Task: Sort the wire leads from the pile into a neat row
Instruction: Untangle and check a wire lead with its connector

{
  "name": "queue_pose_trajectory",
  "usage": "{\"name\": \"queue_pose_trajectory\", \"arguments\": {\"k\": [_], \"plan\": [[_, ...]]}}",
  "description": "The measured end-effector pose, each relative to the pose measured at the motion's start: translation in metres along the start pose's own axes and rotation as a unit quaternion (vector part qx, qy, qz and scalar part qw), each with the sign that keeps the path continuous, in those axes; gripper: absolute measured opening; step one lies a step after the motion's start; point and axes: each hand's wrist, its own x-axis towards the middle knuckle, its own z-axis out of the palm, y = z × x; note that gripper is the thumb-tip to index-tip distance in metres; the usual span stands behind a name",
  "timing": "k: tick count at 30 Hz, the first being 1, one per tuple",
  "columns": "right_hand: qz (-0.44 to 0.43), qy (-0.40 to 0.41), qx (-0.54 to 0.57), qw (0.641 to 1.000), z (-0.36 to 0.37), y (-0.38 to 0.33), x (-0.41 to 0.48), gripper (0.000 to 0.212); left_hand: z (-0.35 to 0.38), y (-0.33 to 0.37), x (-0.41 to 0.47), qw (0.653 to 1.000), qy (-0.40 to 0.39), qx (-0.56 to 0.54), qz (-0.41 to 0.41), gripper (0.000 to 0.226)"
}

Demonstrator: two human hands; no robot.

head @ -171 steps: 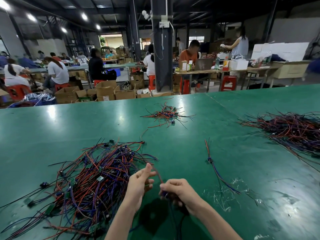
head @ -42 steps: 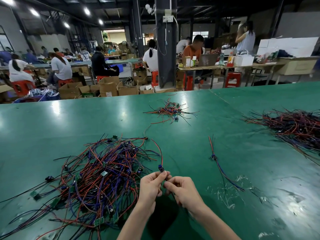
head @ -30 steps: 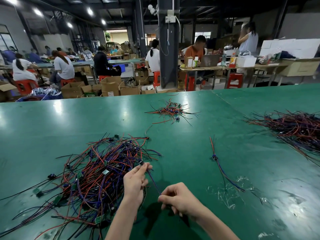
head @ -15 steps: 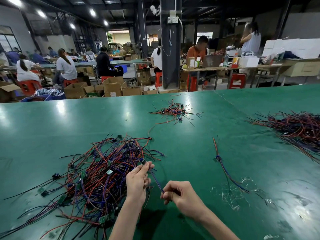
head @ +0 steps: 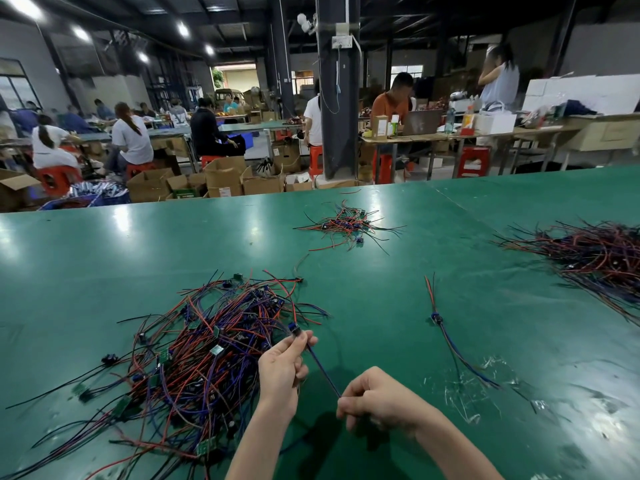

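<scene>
While the green table (head: 104, 271) is bearing the pile (head: 207, 351) at near left, the left hand (head: 282, 367) and right hand (head: 377, 400) are pinching the ends of one wire lead (head: 322, 371) just right of it. Pulling it taut before laying it beside the placed lead (head: 446, 337) is looking wise; its long axis is slanting far-left to near-right, connector end far

Cardboard boxes (head: 225, 178) and red stools (head: 472, 161) flank a dark pillar (head: 337, 98).

Overhead lamp (head: 81, 32) glare on table (head: 104, 258); bowed edges.
</scene>
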Motion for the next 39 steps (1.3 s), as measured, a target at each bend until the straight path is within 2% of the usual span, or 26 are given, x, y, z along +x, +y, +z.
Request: {"name": "queue_pose_trajectory", "arguments": {"k": [7,8,10,12,15,17,21,24,28,35,37,39], "plan": [[-0.007,-0.120,0.045,0.992,-0.019,0.001,-0.007,0.019,0.013,-0.011,-0.010,0.998,-0.031,0.011,-0.059,0.013],[-0.007,-0.106,0.028,0.994,-0.021,0.002,-0.007,0.025,0.017,-0.014,-0.012,0.997,-0.037,0.024,-0.068,0.014],[-0.007,-0.015,-0.004,1.000,-0.023,0.006,-0.003,0.034,0.023,-0.021,-0.017,0.993,-0.052,0.052,-0.087,0.014],[-0.019,0.071,0.019,0.997,-0.022,0.013,0.003,0.033,0.028,-0.028,-0.022,0.989,-0.071,0.075,-0.110,0.014],[-0.042,0.070,0.113,0.990,-0.017,0.019,0.008,0.018,0.031,-0.035,-0.027,0.984,-0.087,0.076,-0.136,0.015],[-0.043,0.086,0.132,0.987,-0.015,0.022,0.012,0.022,0.031,-0.036,-0.026,0.984,-0.087,0.061,-0.141,0.014],[-0.012,0.143,0.082,0.986,-0.014,0.025,0.016,0.026,0.030,-0.036,-0.023,0.985,-0.088,0.047,-0.142,0.012],[-0.010,0.186,0.095,0.978,-0.024,0.023,0.017,0.023,0.029,-0.036,-0.023,0.984,-0.085,0.064,-0.143,0.016],[-0.013,0.263,0.107,0.959,-0.057,0.009,0.019,0.019,0.028,-0.033,-0.021,0.983,-0.083,0.053,-0.156,0.015],[-0.081,0.365,0.087,0.923,-0.154,-0.026,0.006,0.017,0.028,-0.030,-0.023,0.980,-0.094,0.049,-0.169,0.015],[-0.047,0.385,0.107,0.916,-0.176,-0.017,0.000,0.017,0.027,-0.028,-0.022,0.979,-0.095,0.056,-0.170,0.016],[0.035,0.385,0.104,0.916,-0.190,0.000,-0.008,0.018,0.026,-0.028,-0.021,0.979,-0.095,0.060,-0.171,0.017]]}}
